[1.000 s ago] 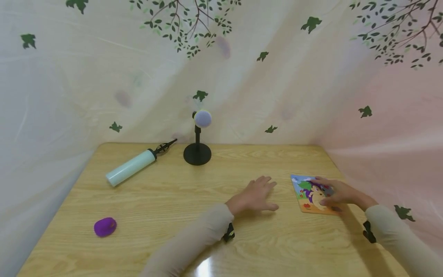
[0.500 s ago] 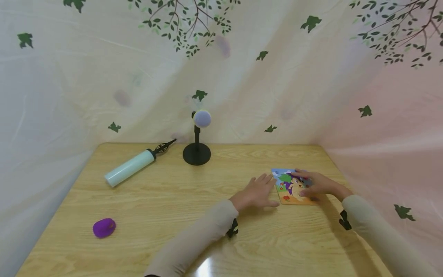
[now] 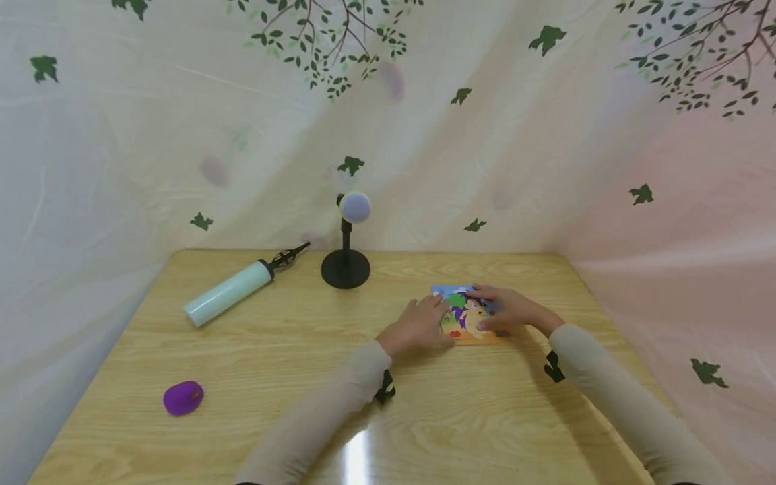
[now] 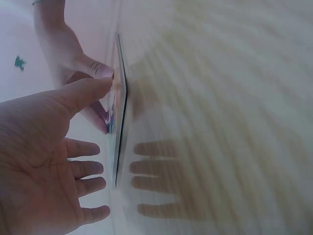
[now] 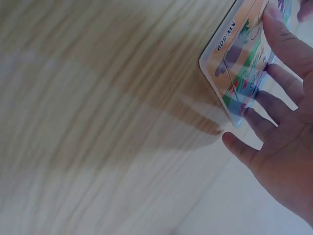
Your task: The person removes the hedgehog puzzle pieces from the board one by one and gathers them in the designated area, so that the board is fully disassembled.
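Note:
A flat, thin picture puzzle [image 3: 465, 320] with a cartoon hedgehog lies on the wooden table, right of the middle. My right hand [image 3: 514, 308] rests on its right part, fingers spread over the picture. At the puzzle's left edge is my left hand [image 3: 417, 326], its fingers fairly straight. In the left wrist view that hand's thumb is close to the board's edge [image 4: 121, 107], and the other fingers [image 4: 88, 169] stretch beside it. The right wrist view shows cut lines in the puzzle [image 5: 237, 58], with fingertips on its face. Part of the picture is hidden under the right hand.
A pale green hand pump [image 3: 230, 293] with a black nozzle lies at the back left. Near it stands a black round-based stand [image 3: 345, 269] with a pale round head. A small purple object [image 3: 184, 397] is at the front left. Leaf-printed curtains enclose the table [image 3: 273, 377].
My right hand has slid the puzzle left and slightly away across the table. The left hand has shifted a little left and back, now at the puzzle's left edge.

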Action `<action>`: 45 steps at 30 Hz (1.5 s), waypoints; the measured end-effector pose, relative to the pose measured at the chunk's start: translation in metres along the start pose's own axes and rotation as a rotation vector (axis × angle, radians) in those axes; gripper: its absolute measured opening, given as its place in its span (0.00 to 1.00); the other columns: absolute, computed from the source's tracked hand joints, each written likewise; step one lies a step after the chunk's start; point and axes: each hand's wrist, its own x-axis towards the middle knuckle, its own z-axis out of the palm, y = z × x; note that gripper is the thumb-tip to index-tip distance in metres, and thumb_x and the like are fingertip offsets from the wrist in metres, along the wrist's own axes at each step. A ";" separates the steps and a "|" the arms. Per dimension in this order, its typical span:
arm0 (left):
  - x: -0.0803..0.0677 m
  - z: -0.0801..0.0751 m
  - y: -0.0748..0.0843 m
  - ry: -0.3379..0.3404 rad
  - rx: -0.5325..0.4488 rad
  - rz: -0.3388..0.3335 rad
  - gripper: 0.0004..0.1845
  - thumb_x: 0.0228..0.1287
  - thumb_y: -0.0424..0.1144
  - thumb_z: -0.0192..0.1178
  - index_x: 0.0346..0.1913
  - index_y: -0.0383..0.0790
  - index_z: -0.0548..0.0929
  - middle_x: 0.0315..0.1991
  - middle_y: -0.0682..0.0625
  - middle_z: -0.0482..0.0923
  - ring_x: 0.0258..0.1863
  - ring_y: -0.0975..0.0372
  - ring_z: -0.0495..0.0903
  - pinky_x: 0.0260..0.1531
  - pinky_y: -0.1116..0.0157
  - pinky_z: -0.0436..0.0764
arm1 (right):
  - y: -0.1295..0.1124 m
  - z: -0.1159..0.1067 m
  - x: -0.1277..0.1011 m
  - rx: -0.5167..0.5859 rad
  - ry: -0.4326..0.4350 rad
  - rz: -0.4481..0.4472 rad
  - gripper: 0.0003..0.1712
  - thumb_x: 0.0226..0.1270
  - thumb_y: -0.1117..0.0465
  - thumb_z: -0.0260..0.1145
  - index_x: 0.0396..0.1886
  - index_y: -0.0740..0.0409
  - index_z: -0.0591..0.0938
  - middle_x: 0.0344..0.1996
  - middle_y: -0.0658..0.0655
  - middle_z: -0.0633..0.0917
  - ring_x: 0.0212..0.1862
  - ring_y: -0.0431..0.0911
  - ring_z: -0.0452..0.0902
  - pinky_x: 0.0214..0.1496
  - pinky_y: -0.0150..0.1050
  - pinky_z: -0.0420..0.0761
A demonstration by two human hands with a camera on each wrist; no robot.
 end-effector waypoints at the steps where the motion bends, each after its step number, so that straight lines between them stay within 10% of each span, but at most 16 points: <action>1: -0.002 -0.002 -0.005 0.002 -0.010 -0.009 0.48 0.66 0.61 0.64 0.80 0.40 0.58 0.81 0.44 0.54 0.81 0.52 0.55 0.79 0.45 0.57 | -0.005 0.001 0.005 0.007 -0.004 -0.004 0.45 0.63 0.51 0.76 0.76 0.62 0.68 0.78 0.72 0.58 0.76 0.75 0.53 0.72 0.75 0.59; 19: -0.042 -0.026 -0.102 0.033 -0.196 -0.026 0.55 0.51 0.55 0.79 0.77 0.34 0.63 0.79 0.39 0.59 0.77 0.46 0.62 0.78 0.52 0.63 | -0.076 0.028 0.066 0.021 0.014 -0.124 0.43 0.62 0.52 0.76 0.74 0.62 0.71 0.77 0.72 0.62 0.76 0.71 0.57 0.76 0.69 0.61; 45: -0.063 -0.039 -0.129 -0.031 -0.271 -0.065 0.56 0.50 0.51 0.80 0.78 0.35 0.62 0.80 0.39 0.56 0.79 0.45 0.58 0.79 0.48 0.59 | -0.103 0.047 0.084 -0.033 0.051 -0.045 0.45 0.60 0.42 0.76 0.74 0.52 0.73 0.77 0.65 0.65 0.77 0.65 0.59 0.74 0.65 0.67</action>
